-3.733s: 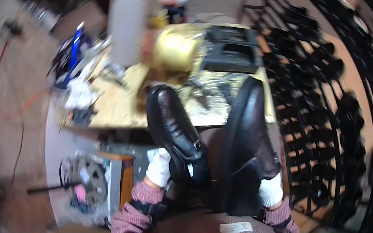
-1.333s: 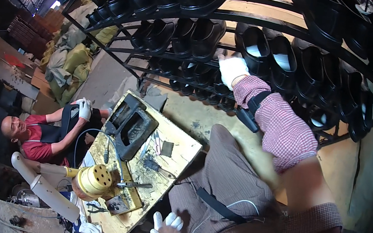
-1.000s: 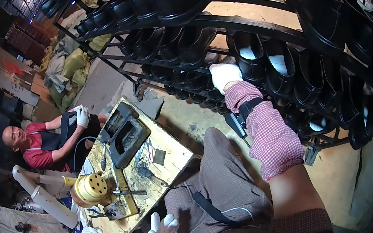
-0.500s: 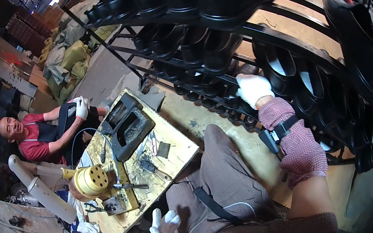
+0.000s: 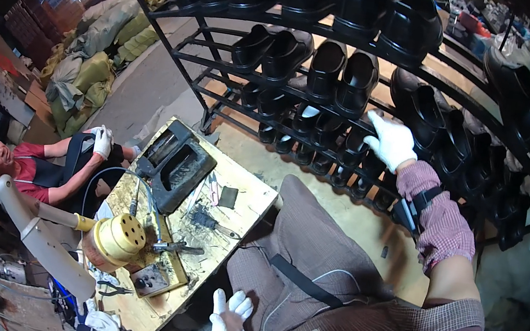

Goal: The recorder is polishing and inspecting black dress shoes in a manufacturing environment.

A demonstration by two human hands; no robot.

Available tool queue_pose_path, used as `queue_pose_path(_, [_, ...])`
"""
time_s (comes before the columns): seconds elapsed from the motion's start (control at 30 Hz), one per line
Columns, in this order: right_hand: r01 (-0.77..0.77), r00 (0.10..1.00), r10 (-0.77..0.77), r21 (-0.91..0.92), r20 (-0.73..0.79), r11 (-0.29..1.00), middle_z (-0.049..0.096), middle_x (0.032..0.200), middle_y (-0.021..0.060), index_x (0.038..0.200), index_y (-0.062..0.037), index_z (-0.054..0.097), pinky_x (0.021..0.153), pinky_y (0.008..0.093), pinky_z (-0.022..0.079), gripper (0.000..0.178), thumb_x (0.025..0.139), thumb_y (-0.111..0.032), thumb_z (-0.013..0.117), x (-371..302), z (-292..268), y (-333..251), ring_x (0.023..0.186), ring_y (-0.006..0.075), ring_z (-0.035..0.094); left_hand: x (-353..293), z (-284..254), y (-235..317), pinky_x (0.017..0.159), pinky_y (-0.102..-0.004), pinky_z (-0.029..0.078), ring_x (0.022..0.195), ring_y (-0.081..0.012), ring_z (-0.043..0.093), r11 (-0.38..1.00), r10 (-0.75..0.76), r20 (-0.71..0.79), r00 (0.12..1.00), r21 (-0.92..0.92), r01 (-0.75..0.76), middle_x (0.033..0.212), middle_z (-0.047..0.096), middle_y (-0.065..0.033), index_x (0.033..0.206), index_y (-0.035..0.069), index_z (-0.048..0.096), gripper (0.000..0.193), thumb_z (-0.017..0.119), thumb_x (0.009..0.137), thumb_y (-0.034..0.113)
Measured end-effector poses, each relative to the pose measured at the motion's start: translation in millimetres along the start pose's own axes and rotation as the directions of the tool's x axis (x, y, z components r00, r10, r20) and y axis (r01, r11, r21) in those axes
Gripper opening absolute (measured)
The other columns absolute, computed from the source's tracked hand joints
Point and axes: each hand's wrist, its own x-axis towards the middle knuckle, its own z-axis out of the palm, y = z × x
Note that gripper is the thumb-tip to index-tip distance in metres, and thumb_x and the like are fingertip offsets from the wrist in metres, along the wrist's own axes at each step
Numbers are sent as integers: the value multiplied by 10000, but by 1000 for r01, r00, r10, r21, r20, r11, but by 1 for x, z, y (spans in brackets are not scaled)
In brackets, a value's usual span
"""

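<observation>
My right hand (image 5: pixel 393 143), in a white glove, reaches out to the black metal shoe rack (image 5: pixel 224 68). Its thumb and fingers are apart, and I see nothing between them. Closest to it are a pair of black shoes (image 5: pixel 356 83) on the middle shelf, left of the fingers, and another black shoe (image 5: pixel 415 109) behind the knuckles. Whether the fingertips touch the rack I cannot tell. Low in the view, beside my lap, my left hand (image 5: pixel 229 323) is also gloved in white, palm up with fingers spread, holding nothing.
Left of my lap stands a wooden workbench (image 5: pixel 247 193) bearing a black metal frame (image 5: pixel 177 167), a brush (image 5: pixel 216 225), pliers (image 5: pixel 112 289) and a yellow round nozzle (image 5: pixel 123 237) on a jointed duct. A seated person (image 5: pixel 51 169) faces it. Piled sacks (image 5: pixel 95 74) lie beyond.
The view has shifted, showing more of the rack's upper shelves. My right hand has gone from beside the shoes to a spread pose at the shelf edge. The left hand's fingers have spread wider.
</observation>
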Motion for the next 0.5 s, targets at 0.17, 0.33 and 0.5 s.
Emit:
queue_pose_path(0.17, [176,944,-166,10,-286,984,517,1507,209,1580,-159,393,1021,478,517,833,866,-374,765,40,-37,-34,1215,383,624,0,5,8,1221,-432,328,1434,-310,436,987,-97,-89,991,-136,84,1648,356,-190,1685,164,130,820,533,1061,512])
queue_pose_path(0.33, [-60,998,59,69,18,996,570,1454,197,1520,-185,482,971,491,545,760,862,-498,695,106,-32,-56,1172,391,661,-11,4,4,1241,-466,310,1491,-347,386,981,-82,-126,989,-185,58,1656,327,-226,1686,161,112,827,486,1063,556])
queue_pose_path(0.5, [29,998,-16,197,-66,980,682,1117,186,1103,-63,681,916,496,517,514,978,-545,555,84,-18,-59,1075,390,666,-9,-14,-24,1166,-519,386,1355,-396,528,969,242,115,963,-75,-235,1570,415,-296,1680,130,147,868,454,1045,636])
